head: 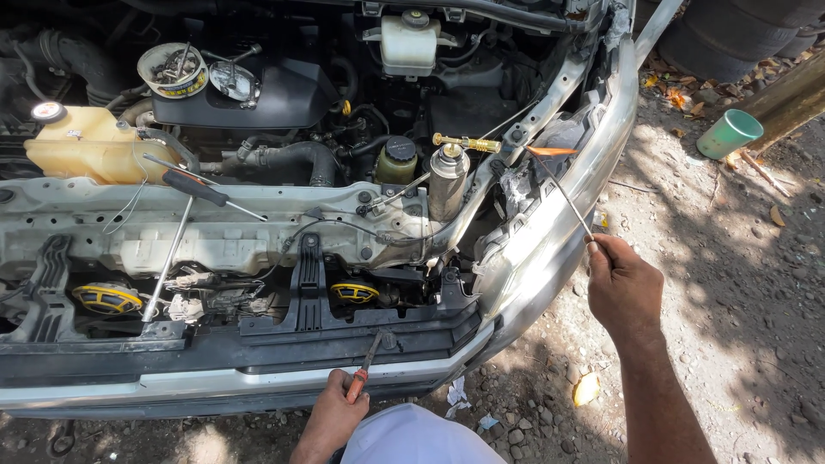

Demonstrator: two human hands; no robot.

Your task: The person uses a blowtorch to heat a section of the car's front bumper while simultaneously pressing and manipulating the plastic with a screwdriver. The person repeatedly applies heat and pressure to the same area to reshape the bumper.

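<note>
The right hand (623, 288) pinches the near end of a thin rod (563, 198), whose orange tip reaches toward eleven o'clock onto the bumper (550, 249) edge, just right of the torch (447, 176). The left hand (331, 421) is curled tight round the orange handle of a screwdriver (365, 369), its blade aimed at twelve o'clock into the lower grille (258, 344). Best, I judge, to keep the rod tip steady on the seam and brace the screwdriver square
</note>
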